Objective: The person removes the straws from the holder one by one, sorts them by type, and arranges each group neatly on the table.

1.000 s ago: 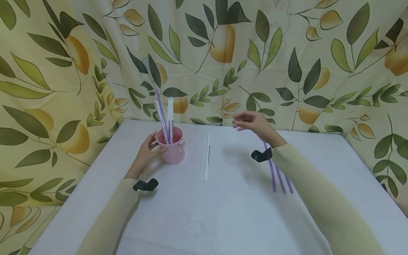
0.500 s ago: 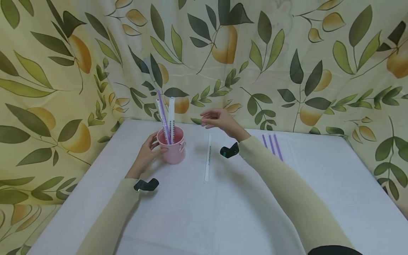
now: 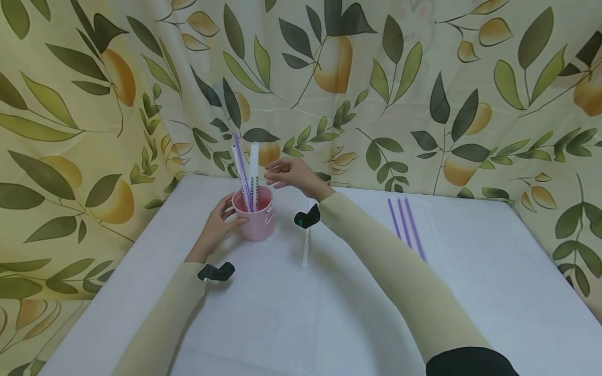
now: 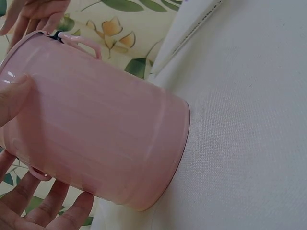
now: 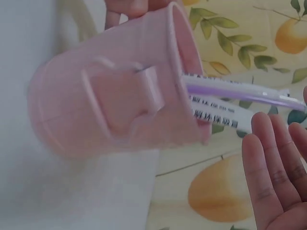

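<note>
My left hand (image 3: 217,230) grips the side of a small pink metal bucket (image 3: 257,225), thumb on the near side and fingers round the far side. The bucket stands upright on the table. Paper-wrapped drinking straws (image 3: 254,175) and a purple straw (image 3: 238,149) lean inside it, rising above the rim. Just right of their upper ends hovers my right hand (image 3: 298,176), fingers loosely extended and holding nothing. In the right wrist view its fingers (image 5: 268,167) are close to the straw ends; whether they touch is unclear.
One wrapped straw (image 3: 306,253) lies on the white table (image 3: 263,313), partly hidden by my right wrist. Farther right lie 3 purple straws (image 3: 403,219), their near ends behind my right sleeve. A leaf-and-fruit patterned curtain (image 3: 338,115) hangs behind the table.
My right hand has moved left, from above the purple straws on the table, across the wrapped straw, to beside the bucket's straws. My left hand and the bucket have stayed in place.
</note>
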Motion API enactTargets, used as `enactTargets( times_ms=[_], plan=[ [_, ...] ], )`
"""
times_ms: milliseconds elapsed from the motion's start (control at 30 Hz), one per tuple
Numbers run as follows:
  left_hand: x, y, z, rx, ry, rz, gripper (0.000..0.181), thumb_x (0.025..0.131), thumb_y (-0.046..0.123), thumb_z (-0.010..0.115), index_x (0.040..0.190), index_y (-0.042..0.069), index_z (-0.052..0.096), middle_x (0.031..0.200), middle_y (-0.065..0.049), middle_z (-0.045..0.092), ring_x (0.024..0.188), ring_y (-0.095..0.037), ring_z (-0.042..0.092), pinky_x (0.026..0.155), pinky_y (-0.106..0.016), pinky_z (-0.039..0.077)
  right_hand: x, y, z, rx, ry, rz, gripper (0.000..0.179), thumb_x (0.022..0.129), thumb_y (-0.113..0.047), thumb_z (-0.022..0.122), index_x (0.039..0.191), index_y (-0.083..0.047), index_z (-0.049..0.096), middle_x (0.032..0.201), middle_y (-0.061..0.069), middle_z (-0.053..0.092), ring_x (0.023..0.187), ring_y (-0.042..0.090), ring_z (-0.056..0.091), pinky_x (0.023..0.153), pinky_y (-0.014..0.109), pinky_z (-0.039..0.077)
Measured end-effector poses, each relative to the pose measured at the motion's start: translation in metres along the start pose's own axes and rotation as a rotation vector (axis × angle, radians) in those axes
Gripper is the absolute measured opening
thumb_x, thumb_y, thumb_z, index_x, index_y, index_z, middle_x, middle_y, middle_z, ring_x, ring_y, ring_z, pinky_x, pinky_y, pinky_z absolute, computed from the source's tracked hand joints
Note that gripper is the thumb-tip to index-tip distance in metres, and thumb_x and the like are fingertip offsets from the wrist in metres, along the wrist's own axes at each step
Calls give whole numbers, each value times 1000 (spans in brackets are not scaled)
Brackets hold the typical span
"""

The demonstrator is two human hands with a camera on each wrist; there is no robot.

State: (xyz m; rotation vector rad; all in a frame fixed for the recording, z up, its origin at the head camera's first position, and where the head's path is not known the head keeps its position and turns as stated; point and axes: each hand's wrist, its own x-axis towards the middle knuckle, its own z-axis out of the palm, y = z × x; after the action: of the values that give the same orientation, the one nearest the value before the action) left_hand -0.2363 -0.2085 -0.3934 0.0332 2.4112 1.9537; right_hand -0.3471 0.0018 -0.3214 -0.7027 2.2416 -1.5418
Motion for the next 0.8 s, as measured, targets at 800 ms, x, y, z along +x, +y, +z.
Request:
enactTargets(
  times_ms=[800],
  plan=[
    [4, -7, -2, -26, -15, 29, 75, 87, 7, 64, 149, 9, 20, 152, -20, 26, 139, -40, 28, 115, -53, 29, 30, -26, 49, -42, 24, 68, 36, 87, -17, 67, 118, 0, 60, 116, 17, 65, 99, 26, 65, 84, 33, 58]
  ],
)
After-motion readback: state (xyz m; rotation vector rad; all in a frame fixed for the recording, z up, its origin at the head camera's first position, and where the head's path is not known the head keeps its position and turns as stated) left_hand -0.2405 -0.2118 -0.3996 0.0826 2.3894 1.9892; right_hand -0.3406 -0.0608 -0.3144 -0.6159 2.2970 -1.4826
